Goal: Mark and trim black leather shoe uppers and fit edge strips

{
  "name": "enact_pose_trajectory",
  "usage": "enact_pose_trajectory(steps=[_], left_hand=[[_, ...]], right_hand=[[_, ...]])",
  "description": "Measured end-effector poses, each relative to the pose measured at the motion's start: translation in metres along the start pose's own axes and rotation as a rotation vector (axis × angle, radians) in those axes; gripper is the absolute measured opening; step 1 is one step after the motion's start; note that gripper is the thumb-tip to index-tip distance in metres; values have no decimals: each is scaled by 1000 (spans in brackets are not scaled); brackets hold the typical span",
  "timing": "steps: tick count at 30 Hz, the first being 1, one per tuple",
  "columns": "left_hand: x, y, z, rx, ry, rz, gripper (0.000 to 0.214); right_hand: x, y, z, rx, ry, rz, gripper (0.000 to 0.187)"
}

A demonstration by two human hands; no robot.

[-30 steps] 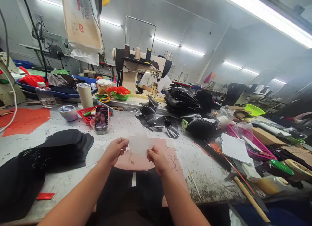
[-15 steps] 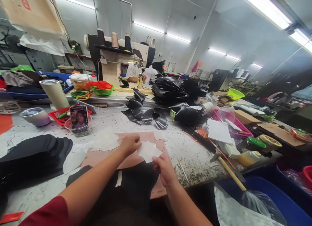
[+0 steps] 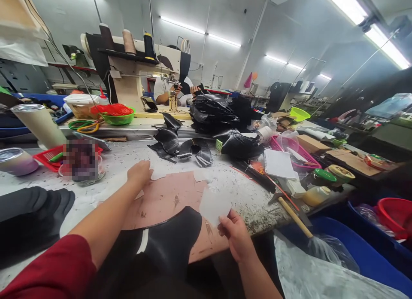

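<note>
My right hand pinches the lower right edge of a thin white paper-like piece between thumb and fingers. The piece hangs over the right side of a pinkish-brown sheet. My left hand is closed at the sheet's upper left, by other white pieces lying there; its fingertips are hidden, so what it holds cannot be made out. Below, a black leather-like piece with a short white strip overlaps the sheet's near edge.
A stack of dark pieces lies at left. Black shiny cut parts lie beyond the sheet, before a sewing machine. To the right are a notebook, a hammer and a blue bin. A person sits behind the machine.
My left hand has moved left, away from the white piece. My right hand has carried that piece a little right. The view has turned slightly right.
</note>
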State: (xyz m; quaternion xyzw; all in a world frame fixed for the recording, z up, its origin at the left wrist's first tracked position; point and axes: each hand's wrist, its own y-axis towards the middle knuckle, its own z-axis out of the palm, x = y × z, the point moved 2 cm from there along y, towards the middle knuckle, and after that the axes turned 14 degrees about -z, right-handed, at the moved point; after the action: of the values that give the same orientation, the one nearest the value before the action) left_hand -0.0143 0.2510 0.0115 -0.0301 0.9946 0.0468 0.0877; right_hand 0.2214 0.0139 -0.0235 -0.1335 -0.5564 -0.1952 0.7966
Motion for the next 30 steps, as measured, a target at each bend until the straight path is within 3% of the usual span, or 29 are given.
enact_pose_trajectory(steps=[5,8,13,17,22,24,26,30], left_hand=[[2,-6,-3,-1,140,30,25],[0,-12,-8,9,185,55,34],[-16,-44,-17,1,196,99,49],[-30,-68,-17,25,28,147,34],[-14,-46,-21,98,-153,6,29],[-11,-43,-22,168,-216,11,23],[-17,-55,-18,299,-310,57,17],[-47,-112,2,674,-553,133,26]], right_hand=[[-8,2,9,-73,9,-72,35],[-3,2,12,-83,34,-68,45],[-6,-2,16,-92,63,-31,43],[-16,-6,22,-122,26,-50,40],[-17,-7,24,-136,21,-45,47],[-14,-8,23,-136,23,-54,55],[-12,-8,23,-124,23,-58,63],[-16,-14,34,-104,32,-69,61]])
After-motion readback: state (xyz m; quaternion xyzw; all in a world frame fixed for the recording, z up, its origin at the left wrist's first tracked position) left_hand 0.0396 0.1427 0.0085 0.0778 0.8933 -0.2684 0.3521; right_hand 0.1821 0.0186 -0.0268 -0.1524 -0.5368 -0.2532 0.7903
